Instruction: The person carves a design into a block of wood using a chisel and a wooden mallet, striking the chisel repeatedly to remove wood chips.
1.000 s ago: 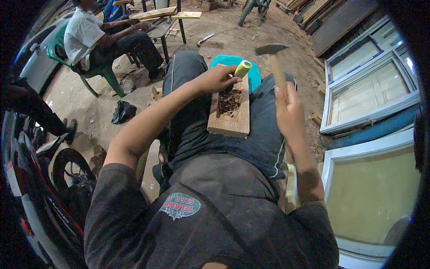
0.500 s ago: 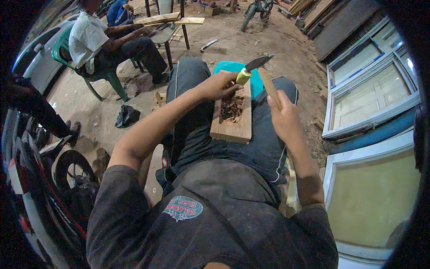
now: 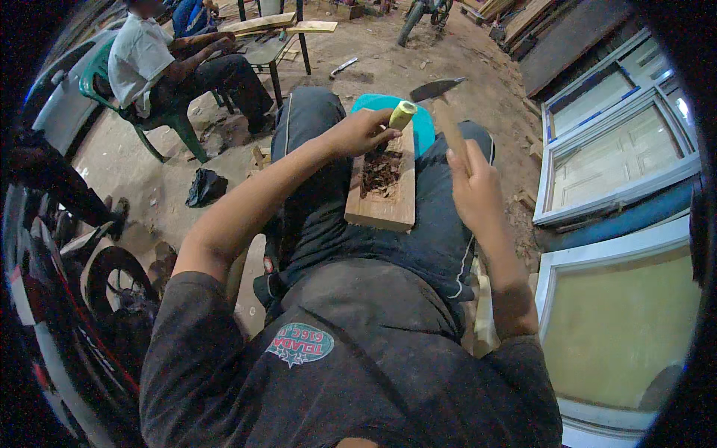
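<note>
Across my thighs lies a thick wooden block, with a rough hollow cut into its top and brown wood chips loose in it. My left hand is closed around a chisel by its yellow handle, the butt end facing up. The chisel's blade points down toward the hollow and is mostly hidden by my fingers. My right hand grips the wooden handle of a hammer. Its dark, pointed metal head stands just right of the chisel's butt, apart from it. Beyond the block shows a turquoise surface.
Far left, a person sits in a green plastic chair beside a small table with planks. A tool and a black plastic bag lie on the dirt floor. White-framed panels stand at right, a motorcycle at left.
The hammer's head has shifted slightly right, opening a gap from the chisel's butt. The yellow handle now stands more upright. The whole view has shifted a little.
</note>
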Demonstrator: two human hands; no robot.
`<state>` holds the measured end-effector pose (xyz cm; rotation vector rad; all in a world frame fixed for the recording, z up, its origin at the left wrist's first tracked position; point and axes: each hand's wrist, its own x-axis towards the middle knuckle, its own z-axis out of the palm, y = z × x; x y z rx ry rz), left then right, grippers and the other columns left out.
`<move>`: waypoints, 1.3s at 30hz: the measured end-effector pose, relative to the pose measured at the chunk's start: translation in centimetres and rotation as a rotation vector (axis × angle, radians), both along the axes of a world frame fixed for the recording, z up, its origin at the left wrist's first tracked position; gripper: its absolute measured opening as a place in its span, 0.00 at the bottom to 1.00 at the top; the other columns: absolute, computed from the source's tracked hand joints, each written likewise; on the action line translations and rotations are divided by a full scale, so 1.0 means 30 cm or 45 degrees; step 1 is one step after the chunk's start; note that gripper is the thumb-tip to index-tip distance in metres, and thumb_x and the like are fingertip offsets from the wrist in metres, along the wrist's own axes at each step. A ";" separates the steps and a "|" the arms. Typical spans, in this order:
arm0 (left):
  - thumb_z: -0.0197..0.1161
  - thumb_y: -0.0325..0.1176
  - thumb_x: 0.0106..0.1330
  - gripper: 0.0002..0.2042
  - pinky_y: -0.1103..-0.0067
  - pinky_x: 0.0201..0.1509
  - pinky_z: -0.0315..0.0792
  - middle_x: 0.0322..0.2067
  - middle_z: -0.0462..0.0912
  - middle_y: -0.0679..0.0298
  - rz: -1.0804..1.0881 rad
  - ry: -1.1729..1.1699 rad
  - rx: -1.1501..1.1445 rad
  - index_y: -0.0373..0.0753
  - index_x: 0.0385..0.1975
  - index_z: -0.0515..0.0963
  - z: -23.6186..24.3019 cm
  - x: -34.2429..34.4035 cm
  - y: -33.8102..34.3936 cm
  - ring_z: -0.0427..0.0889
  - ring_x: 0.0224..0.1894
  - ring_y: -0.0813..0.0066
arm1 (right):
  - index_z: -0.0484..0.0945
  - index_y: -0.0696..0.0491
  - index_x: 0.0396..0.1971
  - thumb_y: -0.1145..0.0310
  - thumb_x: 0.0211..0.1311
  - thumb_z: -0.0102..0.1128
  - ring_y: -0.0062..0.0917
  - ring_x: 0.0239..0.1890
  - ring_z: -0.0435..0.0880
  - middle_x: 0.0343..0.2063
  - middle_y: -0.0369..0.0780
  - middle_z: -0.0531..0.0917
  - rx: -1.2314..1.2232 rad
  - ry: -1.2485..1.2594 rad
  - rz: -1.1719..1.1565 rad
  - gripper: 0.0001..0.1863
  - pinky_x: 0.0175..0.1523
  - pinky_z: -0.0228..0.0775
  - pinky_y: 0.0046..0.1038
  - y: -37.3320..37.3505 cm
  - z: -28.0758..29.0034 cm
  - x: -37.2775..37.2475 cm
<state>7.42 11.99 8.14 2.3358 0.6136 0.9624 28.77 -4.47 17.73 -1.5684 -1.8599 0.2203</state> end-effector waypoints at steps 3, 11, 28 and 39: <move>0.59 0.45 0.71 0.18 0.66 0.41 0.75 0.38 0.84 0.50 0.001 0.025 -0.001 0.37 0.50 0.73 0.000 0.004 0.012 0.84 0.38 0.55 | 0.72 0.56 0.42 0.59 0.72 0.52 0.54 0.31 0.81 0.24 0.55 0.79 0.108 0.121 0.010 0.14 0.32 0.69 0.46 0.008 -0.019 0.002; 0.59 0.45 0.71 0.19 0.66 0.42 0.75 0.39 0.84 0.48 -0.060 -0.042 -0.004 0.37 0.51 0.72 0.002 0.007 0.003 0.84 0.39 0.53 | 0.73 0.57 0.42 0.57 0.72 0.51 0.53 0.31 0.82 0.26 0.56 0.80 0.021 0.092 -0.035 0.17 0.32 0.69 0.45 0.024 -0.060 0.009; 0.60 0.39 0.70 0.16 0.65 0.42 0.75 0.40 0.84 0.48 -0.070 0.039 -0.049 0.35 0.49 0.73 -0.048 -0.003 0.039 0.84 0.40 0.53 | 0.77 0.54 0.39 0.54 0.73 0.52 0.16 0.18 0.71 0.17 0.33 0.73 0.065 0.135 -0.005 0.16 0.23 0.62 0.25 0.048 -0.066 0.043; 0.60 0.41 0.70 0.16 0.65 0.41 0.75 0.38 0.83 0.47 -0.058 0.082 0.027 0.33 0.46 0.75 -0.081 0.016 0.071 0.83 0.38 0.50 | 0.73 0.53 0.43 0.54 0.76 0.46 0.11 0.14 0.64 0.16 0.30 0.67 0.143 0.503 0.006 0.16 0.17 0.57 0.16 0.032 -0.039 0.023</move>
